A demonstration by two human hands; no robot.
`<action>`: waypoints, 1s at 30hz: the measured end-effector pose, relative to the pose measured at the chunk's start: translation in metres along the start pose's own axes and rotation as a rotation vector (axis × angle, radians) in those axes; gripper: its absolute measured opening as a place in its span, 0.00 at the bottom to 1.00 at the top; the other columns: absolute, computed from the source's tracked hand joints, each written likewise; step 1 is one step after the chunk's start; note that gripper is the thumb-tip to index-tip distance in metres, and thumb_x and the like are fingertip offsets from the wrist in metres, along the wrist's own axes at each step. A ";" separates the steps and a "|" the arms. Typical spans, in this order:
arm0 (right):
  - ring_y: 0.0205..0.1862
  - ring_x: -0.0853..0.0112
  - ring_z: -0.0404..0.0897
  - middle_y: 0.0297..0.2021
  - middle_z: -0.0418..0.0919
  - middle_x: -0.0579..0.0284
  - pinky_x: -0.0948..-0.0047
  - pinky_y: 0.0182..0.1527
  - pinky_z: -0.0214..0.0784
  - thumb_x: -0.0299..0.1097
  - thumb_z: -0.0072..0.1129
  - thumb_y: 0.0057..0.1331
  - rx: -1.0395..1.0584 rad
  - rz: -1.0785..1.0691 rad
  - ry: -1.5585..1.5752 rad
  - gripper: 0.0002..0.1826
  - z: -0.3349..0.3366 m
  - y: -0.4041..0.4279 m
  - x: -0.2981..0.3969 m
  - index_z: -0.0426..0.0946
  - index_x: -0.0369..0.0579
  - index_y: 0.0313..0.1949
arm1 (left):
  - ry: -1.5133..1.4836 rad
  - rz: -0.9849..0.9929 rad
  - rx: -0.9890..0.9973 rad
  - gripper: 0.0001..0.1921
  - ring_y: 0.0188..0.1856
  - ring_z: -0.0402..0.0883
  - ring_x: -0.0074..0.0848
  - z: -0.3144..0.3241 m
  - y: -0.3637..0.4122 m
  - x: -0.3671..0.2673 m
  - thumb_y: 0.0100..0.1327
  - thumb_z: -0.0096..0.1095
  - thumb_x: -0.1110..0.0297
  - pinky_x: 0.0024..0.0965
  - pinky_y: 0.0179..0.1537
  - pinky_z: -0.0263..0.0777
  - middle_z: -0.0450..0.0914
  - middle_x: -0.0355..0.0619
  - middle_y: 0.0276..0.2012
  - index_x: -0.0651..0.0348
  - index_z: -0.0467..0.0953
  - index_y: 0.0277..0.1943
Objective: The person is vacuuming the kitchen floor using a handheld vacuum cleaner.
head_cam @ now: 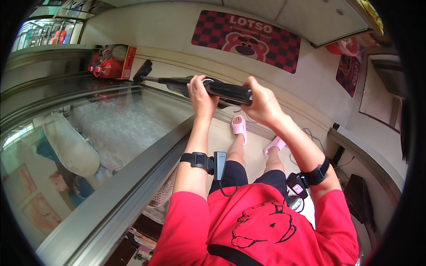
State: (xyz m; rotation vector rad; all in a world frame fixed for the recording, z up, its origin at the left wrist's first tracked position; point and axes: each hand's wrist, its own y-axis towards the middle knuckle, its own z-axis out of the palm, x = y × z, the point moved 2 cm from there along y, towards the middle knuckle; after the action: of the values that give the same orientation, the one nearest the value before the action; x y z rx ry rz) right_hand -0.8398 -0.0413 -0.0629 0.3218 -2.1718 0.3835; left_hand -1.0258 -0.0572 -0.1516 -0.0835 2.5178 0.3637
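A black stick vacuum cleaner (228,92) is held out in front of me, roughly level in the picture. My left hand (202,96) is wrapped around its dark body. Farther right, my right hand (261,99) grips the near end of it, with the thumb on top. The thin tube runs left to a black floor head (143,71), which rests by the threshold beside a red box. Part of the vacuum's underside is hidden behind my hands.
A sliding glass door (133,116) with a metal frame stands at the left. The red box (129,62) holds bottles and bags. Beyond the threshold lies a checkered bear mat (248,40). A cable (311,134) trails on the floor near my pink slippers (238,128).
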 end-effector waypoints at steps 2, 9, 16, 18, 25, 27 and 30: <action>0.36 0.48 0.76 0.28 0.76 0.43 0.57 0.36 0.67 0.21 0.59 0.44 -0.006 0.017 0.037 0.21 -0.027 -0.019 -0.016 0.63 0.42 0.39 | -0.154 0.001 0.101 0.45 0.62 0.60 0.45 0.010 -0.013 -0.018 0.39 0.76 0.63 0.48 0.63 0.51 0.64 0.53 0.57 0.62 0.56 0.60; 0.33 0.50 0.76 0.27 0.74 0.44 0.65 0.36 0.67 0.18 0.59 0.44 -0.001 0.084 0.025 0.20 -0.151 -0.109 -0.049 0.63 0.40 0.37 | -0.034 -0.316 0.566 0.59 0.68 0.51 0.40 0.013 -0.069 -0.047 0.37 0.77 0.60 0.36 0.65 0.53 0.46 0.50 0.68 0.54 0.41 0.68; 0.29 0.69 0.69 0.25 0.69 0.53 0.75 0.36 0.64 0.16 0.54 0.43 -0.033 0.153 -0.031 0.18 -0.264 -0.222 -0.079 0.62 0.40 0.35 | 0.114 -0.153 0.705 0.55 0.68 0.50 0.44 0.086 -0.119 -0.123 0.39 0.74 0.66 0.39 0.65 0.53 0.47 0.50 0.68 0.49 0.41 0.68; 0.31 0.74 0.67 0.25 0.67 0.56 0.77 0.38 0.62 0.16 0.53 0.42 -0.050 0.226 -0.046 0.18 -0.297 -0.256 -0.087 0.62 0.39 0.35 | 0.104 -0.059 0.676 0.49 0.66 0.53 0.48 0.115 -0.138 -0.160 0.39 0.73 0.69 0.42 0.64 0.54 0.54 0.50 0.65 0.52 0.50 0.65; 0.37 0.73 0.65 0.31 0.64 0.59 0.79 0.46 0.58 0.18 0.52 0.37 -0.230 0.348 -0.294 0.26 -0.401 -0.404 -0.146 0.64 0.38 0.41 | 0.046 0.343 0.730 0.33 0.58 0.64 0.51 0.185 -0.208 -0.293 0.42 0.61 0.77 0.45 0.58 0.59 0.66 0.58 0.52 0.66 0.59 0.55; 0.36 0.72 0.65 0.31 0.64 0.59 0.78 0.45 0.58 0.19 0.51 0.37 -0.282 0.396 -0.265 0.25 -0.418 -0.440 -0.152 0.64 0.37 0.41 | -0.025 0.401 0.758 0.29 0.57 0.64 0.51 0.196 -0.227 -0.323 0.45 0.54 0.79 0.47 0.57 0.59 0.66 0.58 0.51 0.67 0.59 0.55; 0.41 0.71 0.67 0.37 0.66 0.59 0.76 0.48 0.58 0.19 0.54 0.41 -0.256 0.357 -0.332 0.33 -0.452 -0.511 -0.159 0.63 0.38 0.53 | -0.117 0.501 0.775 0.26 0.54 0.66 0.47 0.197 -0.252 -0.370 0.48 0.50 0.79 0.51 0.56 0.58 0.68 0.57 0.48 0.70 0.60 0.54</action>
State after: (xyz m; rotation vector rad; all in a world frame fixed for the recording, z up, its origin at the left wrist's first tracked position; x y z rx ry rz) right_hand -0.2316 -0.3224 0.1428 -0.1611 -2.5769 0.2543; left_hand -0.5778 -0.2529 -0.1592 0.8466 2.3613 -0.4218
